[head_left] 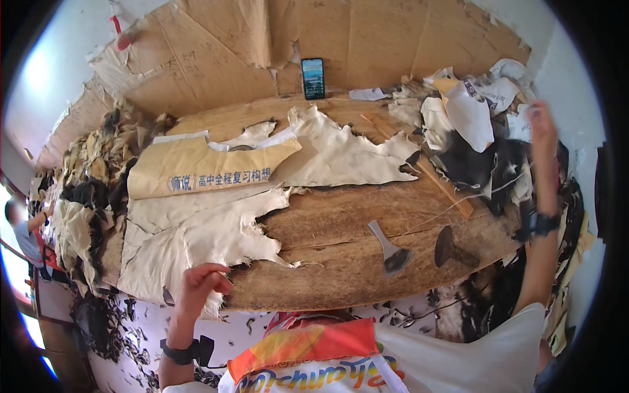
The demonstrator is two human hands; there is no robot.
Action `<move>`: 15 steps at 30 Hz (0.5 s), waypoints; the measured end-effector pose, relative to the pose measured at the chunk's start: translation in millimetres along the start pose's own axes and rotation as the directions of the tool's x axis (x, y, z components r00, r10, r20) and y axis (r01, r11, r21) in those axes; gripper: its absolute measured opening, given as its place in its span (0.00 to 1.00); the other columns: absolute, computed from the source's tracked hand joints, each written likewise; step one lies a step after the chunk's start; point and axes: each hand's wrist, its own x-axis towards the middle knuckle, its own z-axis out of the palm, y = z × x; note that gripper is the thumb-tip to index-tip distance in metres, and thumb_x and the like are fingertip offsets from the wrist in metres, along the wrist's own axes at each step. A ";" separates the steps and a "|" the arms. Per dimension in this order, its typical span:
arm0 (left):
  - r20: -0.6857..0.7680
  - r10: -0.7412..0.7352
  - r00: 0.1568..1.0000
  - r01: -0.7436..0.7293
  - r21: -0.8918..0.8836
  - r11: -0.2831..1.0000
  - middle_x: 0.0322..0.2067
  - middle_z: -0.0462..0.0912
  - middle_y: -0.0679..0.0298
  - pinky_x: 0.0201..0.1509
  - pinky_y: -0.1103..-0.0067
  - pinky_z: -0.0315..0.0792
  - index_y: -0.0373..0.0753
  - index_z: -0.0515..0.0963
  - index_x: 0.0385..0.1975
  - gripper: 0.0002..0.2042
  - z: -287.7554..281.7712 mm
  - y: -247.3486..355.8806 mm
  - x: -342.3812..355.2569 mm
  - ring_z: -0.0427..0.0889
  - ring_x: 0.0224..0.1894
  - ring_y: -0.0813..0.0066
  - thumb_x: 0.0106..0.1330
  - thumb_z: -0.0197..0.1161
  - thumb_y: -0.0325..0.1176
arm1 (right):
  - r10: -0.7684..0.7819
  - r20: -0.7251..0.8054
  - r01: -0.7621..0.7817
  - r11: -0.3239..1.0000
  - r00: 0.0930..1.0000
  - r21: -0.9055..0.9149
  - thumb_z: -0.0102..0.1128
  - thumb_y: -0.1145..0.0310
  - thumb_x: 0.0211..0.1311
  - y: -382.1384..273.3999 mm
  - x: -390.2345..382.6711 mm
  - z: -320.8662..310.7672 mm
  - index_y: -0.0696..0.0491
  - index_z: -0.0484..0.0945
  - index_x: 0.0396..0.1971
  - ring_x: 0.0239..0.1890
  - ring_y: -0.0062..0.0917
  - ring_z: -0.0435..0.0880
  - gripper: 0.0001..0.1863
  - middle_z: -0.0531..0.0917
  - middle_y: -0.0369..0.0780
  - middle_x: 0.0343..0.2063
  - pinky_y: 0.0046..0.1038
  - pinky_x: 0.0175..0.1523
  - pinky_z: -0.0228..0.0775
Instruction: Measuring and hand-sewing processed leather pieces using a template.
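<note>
My left hand: fingers curled, at near edge of pale hide; I cannot tell whether it grips | My right hand: raised, right side; opening and contents indiscernible | Hide position: spread on wooden table, near left, beside brown paper sheet.

Blue characters are running across the tan paper; colourful lettering is spanning the shirt; dark print is showing on white paper; faint handwriting is marking the cardboard.
</note>
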 end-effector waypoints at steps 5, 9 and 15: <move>0.231 -0.077 0.970 0.074 0.025 0.997 0.34 0.81 0.61 0.40 0.83 0.73 0.31 0.70 0.51 0.15 12.1 -16.2 1.4 0.78 0.34 0.79 0.64 0.49 0.21 | -0.244 0.682 -0.028 0.932 0.690 0.361 0.55 0.75 0.49 -154.5 -152.5 82.6 0.55 0.77 0.25 0.31 0.37 0.77 0.03 0.77 0.46 0.27 0.35 0.37 0.68; 0.261 -0.109 0.959 0.084 0.106 0.991 0.34 0.81 0.61 0.40 0.83 0.73 0.32 0.71 0.50 0.15 8.7 -21.4 -7.3 0.79 0.36 0.78 0.64 0.51 0.21 | -0.057 0.902 -0.230 0.958 0.428 0.170 0.64 0.72 0.46 -179.6 -224.4 116.4 0.59 0.75 0.27 0.35 0.38 0.76 0.09 0.76 0.46 0.27 0.33 0.40 0.68; 0.217 -0.137 0.967 0.103 0.161 0.982 0.34 0.81 0.61 0.42 0.82 0.73 0.31 0.72 0.48 0.13 -9.5 -28.6 -18.7 0.79 0.36 0.78 0.65 0.51 0.22 | 0.014 0.758 -0.186 0.972 0.652 0.143 0.67 0.71 0.44 -187.7 -259.4 150.8 0.58 0.74 0.27 0.30 0.41 0.76 0.12 0.76 0.45 0.23 0.35 0.36 0.68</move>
